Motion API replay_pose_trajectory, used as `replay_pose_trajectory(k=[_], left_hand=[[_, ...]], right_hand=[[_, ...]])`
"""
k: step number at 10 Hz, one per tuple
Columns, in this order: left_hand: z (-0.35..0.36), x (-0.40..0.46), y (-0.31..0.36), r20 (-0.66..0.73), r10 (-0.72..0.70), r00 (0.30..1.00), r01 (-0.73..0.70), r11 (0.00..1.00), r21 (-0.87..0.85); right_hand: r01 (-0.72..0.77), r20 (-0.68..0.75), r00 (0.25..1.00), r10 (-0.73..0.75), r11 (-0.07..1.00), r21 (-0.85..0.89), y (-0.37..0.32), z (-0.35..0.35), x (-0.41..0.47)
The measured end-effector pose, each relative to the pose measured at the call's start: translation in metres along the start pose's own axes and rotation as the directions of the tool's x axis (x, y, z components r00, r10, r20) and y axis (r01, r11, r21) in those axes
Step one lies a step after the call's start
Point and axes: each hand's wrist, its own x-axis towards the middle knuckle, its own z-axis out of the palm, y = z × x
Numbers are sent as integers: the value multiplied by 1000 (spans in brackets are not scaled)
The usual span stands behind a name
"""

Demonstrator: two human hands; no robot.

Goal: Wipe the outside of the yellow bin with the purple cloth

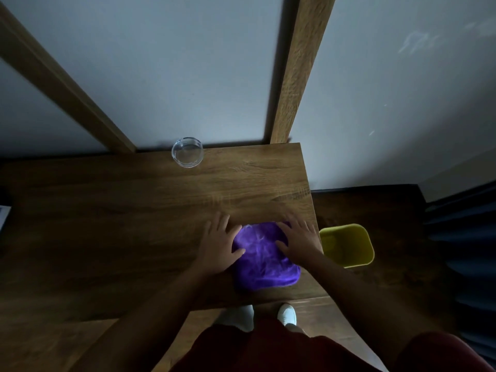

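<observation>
Flat on the brown wooden table (pixel 134 210) lay the folded purple cloth (pixel 264 260), the left hand (pixel 218 244) and right hand (pixel 299 241) pressing it with splayed fingers, gripping nothing. At 3 o'clock, beyond the table edge, stood the yellow plastic bin (pixel 349 247); at 11 o'clock, a clear glass ashtray (pixel 187 151).

Cloth (pixel 264 260) on table (pixel 134 210), bin (pixel 349 245) right.

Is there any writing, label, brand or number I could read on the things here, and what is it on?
None can be read.
Purple cloth: no label showing.
Yellow bin: plain, no print visible.
Glass dish: clear, unmarked.
White object at the table's left edge: a bluish mark, too blurred and cut off to read.
</observation>
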Motion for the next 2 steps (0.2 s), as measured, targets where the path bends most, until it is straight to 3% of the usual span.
replay_pose_trajectory(k=[1,2], left_hand=[[1,-10,8,46,-34,998,32,998,56],[0,-18,19,-42,-133,990,134,991,1]], right_hand=[[2,4,1000,-3,1000,27,8,5,-9],[-18,-109,993,35,988,155,14,5,-18]])
